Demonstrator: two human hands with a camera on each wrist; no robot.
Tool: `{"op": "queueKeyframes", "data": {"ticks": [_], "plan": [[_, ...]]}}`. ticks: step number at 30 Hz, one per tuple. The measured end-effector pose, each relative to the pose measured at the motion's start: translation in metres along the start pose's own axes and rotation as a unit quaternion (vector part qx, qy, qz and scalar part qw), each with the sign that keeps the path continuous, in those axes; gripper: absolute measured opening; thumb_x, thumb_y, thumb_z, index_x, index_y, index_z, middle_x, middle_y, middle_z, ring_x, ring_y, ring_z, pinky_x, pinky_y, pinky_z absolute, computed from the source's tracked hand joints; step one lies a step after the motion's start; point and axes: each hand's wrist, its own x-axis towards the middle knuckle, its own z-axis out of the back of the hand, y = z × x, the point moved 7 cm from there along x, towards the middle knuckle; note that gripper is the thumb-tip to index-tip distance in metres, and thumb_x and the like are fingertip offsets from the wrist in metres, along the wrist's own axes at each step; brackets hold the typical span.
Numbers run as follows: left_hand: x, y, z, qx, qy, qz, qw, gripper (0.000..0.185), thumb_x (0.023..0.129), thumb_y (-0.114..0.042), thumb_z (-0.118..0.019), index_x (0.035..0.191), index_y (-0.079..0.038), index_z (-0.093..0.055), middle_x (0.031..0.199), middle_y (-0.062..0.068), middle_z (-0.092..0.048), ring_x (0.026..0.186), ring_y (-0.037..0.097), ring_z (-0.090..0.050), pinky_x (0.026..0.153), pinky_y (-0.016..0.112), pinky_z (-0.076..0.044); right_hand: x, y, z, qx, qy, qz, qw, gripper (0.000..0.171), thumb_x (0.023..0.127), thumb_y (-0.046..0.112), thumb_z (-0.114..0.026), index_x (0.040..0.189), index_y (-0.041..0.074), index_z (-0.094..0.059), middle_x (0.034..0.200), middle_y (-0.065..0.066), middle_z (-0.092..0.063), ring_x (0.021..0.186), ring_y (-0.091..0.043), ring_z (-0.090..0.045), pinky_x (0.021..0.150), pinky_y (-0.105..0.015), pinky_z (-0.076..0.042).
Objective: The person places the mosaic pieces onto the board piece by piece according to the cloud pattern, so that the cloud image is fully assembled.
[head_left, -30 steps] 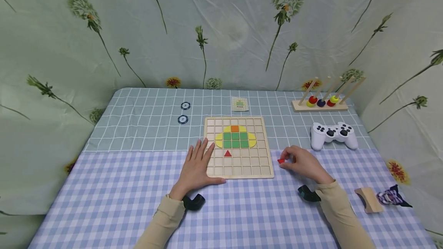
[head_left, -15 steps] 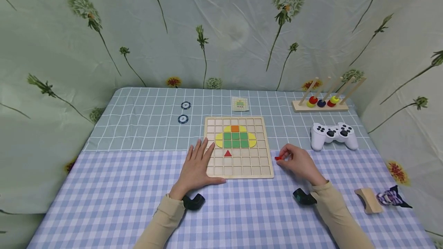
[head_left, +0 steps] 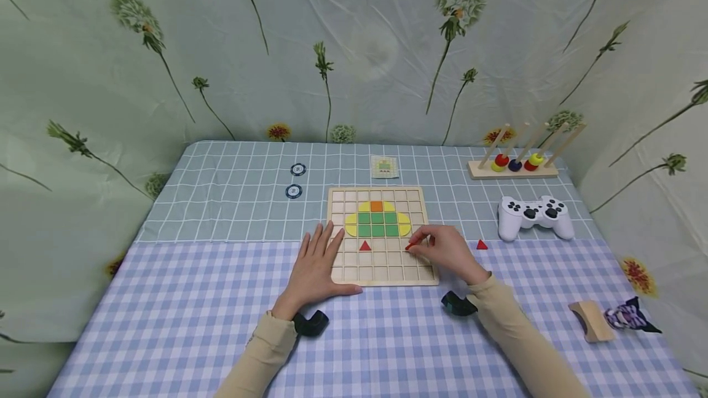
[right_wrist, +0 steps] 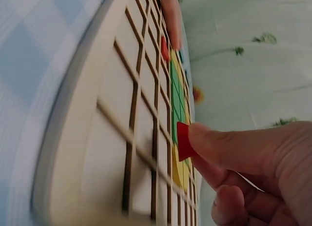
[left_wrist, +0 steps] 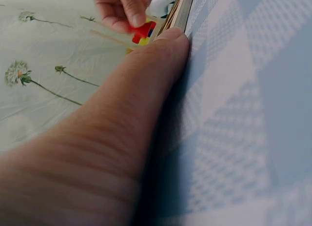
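A square wooden grid board (head_left: 387, 273) bears a figure of green tiles (head_left: 377, 218), yellow rounded tiles (head_left: 404, 222) and one orange tile (head_left: 377, 206). My left hand (head_left: 315, 266) rests with spread, straight fingers over the board's left edge, its thumb along the near edge. Over the board's right part, my right hand (head_left: 445, 253) pinches a red triangular tile (right_wrist: 184, 142) between thumb and forefinger; the fingertips hide part of it. One red triangle (head_left: 365, 246) lies in a cell below the green tiles. Another red triangle (head_left: 482, 245) is on the cloth right of the board.
Behind the board lies a small pattern card (head_left: 384, 167). Two dark round chips (head_left: 294, 191) are at the back left. To the right are a white game controller (head_left: 535, 217), a peg stand with beads (head_left: 513, 169), a wooden arch block (head_left: 592, 321) and a purple-black wrapped item (head_left: 630, 315).
My right hand has moved left from the cloth beside the board to over its right part, carrying the red tile. A red triangle now shows on the cloth. My left hand has stayed put.
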Motion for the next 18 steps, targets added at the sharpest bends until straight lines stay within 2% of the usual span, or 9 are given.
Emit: {"op": "queueKeyframes", "data": {"ticks": [11,18], "plan": [[0.001,0.0,-0.001,0.004,0.001,-0.001,1.0,0.118,0.064,-0.08,-0.061,0.152,-0.011,-0.022,0.157,0.013,-0.011,0.143,0.031,-0.003,0.113,0.047,-0.001,0.019,0.026,-0.034,0.017,0.007,0.06,0.998,0.004,0.08,0.014,-0.077,0.082,0.013,-0.073,0.078,0.008,-0.066,0.055,-0.009,-0.043,0.051,-0.026,-0.039],[0.0,-0.001,0.0,0.001,0.0,-0.001,1.0,0.118,0.064,-0.079,-0.062,0.152,-0.011,-0.022,0.157,0.013,-0.011,0.143,0.031,-0.003,0.113,0.047,-0.001,0.026,0.028,-0.045,0.02,0.006,0.046,0.999,0.003,0.081,0.013,-0.076,0.083,0.012,-0.074,0.081,0.007,-0.067,0.066,-0.009,-0.051,0.061,-0.027,-0.044]]}}
